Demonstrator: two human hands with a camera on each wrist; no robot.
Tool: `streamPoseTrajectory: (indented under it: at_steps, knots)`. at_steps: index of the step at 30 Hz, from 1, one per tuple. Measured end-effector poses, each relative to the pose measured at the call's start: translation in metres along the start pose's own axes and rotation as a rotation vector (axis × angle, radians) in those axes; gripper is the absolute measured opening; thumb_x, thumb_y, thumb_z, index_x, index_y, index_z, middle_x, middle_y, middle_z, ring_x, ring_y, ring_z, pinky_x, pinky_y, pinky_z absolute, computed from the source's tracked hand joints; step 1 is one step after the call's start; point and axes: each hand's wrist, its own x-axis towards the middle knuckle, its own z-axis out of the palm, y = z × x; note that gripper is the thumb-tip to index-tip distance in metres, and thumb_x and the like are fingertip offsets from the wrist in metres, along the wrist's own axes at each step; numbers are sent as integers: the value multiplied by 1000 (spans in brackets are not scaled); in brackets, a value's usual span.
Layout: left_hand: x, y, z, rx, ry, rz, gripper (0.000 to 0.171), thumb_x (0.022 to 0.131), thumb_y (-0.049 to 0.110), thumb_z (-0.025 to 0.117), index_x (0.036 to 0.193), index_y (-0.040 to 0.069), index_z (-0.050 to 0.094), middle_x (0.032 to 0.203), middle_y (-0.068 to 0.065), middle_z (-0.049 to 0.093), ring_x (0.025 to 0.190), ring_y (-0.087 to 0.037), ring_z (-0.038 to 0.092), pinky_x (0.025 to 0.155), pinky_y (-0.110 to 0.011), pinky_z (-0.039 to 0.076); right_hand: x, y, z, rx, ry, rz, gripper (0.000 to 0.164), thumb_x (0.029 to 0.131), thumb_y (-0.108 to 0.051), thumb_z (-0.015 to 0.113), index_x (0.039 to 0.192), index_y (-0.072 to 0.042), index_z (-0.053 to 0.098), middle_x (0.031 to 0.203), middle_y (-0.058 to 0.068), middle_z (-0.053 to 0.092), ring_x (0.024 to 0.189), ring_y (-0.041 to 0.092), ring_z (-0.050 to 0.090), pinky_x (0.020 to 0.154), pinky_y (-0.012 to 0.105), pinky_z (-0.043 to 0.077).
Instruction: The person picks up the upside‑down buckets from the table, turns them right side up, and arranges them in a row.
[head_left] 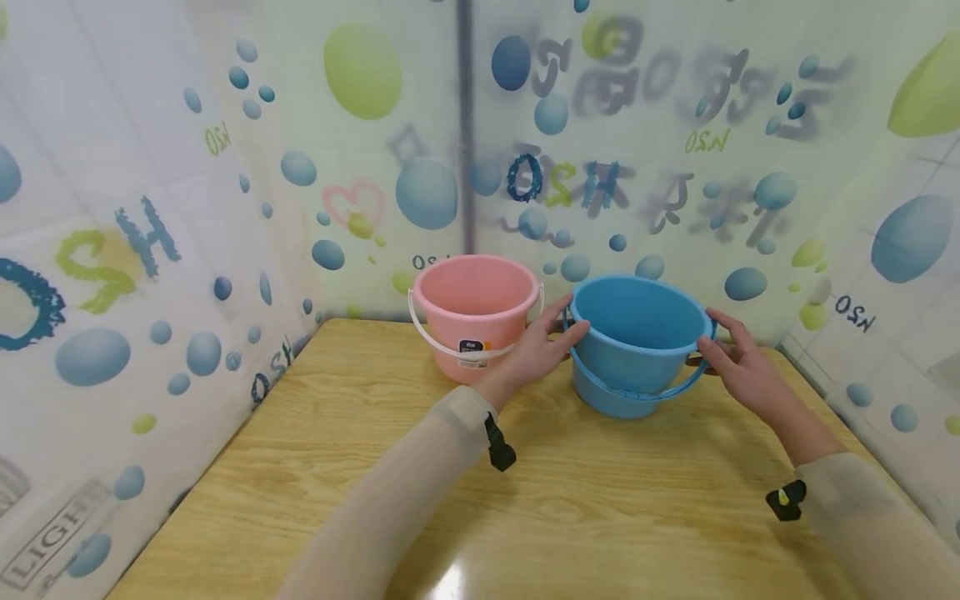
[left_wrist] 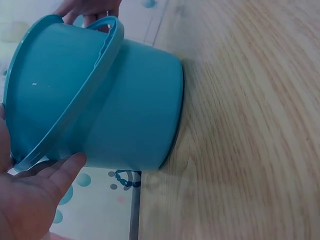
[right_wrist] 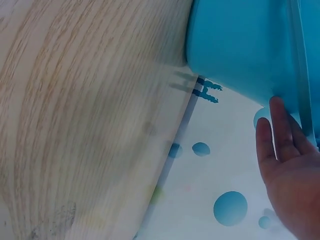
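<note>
A blue bucket (head_left: 626,367) stands upright on the table, its blue handle hanging down across the front. My left hand (head_left: 536,346) grips its left rim, thumb toward the near side. On the opposite side my right hand (head_left: 753,375) holds the rim near the handle's end. The left wrist view shows the bucket (left_wrist: 145,100) with its base at the tabletop and the fingers of the left hand (left_wrist: 30,200) under the rim. In the right wrist view, the fingers of the right hand (right_wrist: 295,175) lie along the bucket's side (right_wrist: 240,45).
Just left of the blue bucket, a pink bucket (head_left: 442,333) with a white handle and a dark label stands near the table's back edge. The wooden table (head_left: 315,467) meets patterned curtains (head_left: 360,208) at the back and sides.
</note>
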Motion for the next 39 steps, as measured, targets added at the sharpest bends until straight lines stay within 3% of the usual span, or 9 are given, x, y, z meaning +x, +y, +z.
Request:
streamPoseTrajectory:
  at_steps: [3,8,15,17,22,25,31,37,39]
  knots:
    - [5,-1,2,-16,5,-22,78,111,52,62,177,33,23,168,-20,51,151,-36,57,113,-54,58,2,-1,2,1,9,24,71,121,-32,41,176,-3,5,148,46,56,100,-18,65,85,7,51]
    - [13,-3,2,-26,-4,-43,74,112,54,59,176,42,23,174,-18,43,156,-35,52,115,-54,57,6,-1,3,3,31,44,73,121,-34,41,175,-1,6,147,47,56,98,-18,65,84,7,52]
    - [22,-3,2,-1,-35,-45,75,114,55,51,178,36,16,176,-18,39,145,-34,56,107,-51,57,9,0,2,-14,34,84,77,119,-41,42,175,-5,5,143,45,61,98,-15,66,83,11,52]
    - [24,-3,2,10,-27,-56,76,114,58,51,178,38,16,175,-18,42,138,-36,59,103,-48,58,10,-1,1,-40,37,104,78,119,-44,42,176,-6,5,142,43,63,103,-6,69,84,15,53]
    - [31,-3,3,36,-5,-75,72,114,59,49,177,43,17,167,-18,48,116,-41,62,92,-42,54,13,-2,2,-58,36,138,80,118,-49,40,176,-7,3,145,43,61,123,43,70,90,34,54]
    - [34,-3,4,45,1,-77,70,116,56,47,177,43,16,169,-18,46,119,-38,61,90,-41,53,15,-2,2,-56,38,144,81,118,-50,40,176,-8,2,148,43,59,130,56,64,93,39,54]
    - [37,-3,6,79,7,-85,68,117,54,44,177,44,13,177,-16,37,138,-34,59,94,-43,55,18,-1,3,-54,30,145,81,118,-50,38,176,-8,1,155,44,52,132,60,62,98,45,55]
    - [38,-5,7,88,12,-80,69,116,56,44,177,44,13,169,-17,46,113,-44,65,87,-42,52,22,2,0,-54,12,132,78,119,-46,36,175,-6,-1,158,44,48,132,57,65,90,23,53]
    - [38,-5,7,90,12,-75,70,116,58,44,177,44,13,165,-18,49,107,-47,65,85,-42,52,23,5,-1,-51,7,131,78,119,-45,37,176,-7,-1,159,44,48,124,41,74,89,21,52]
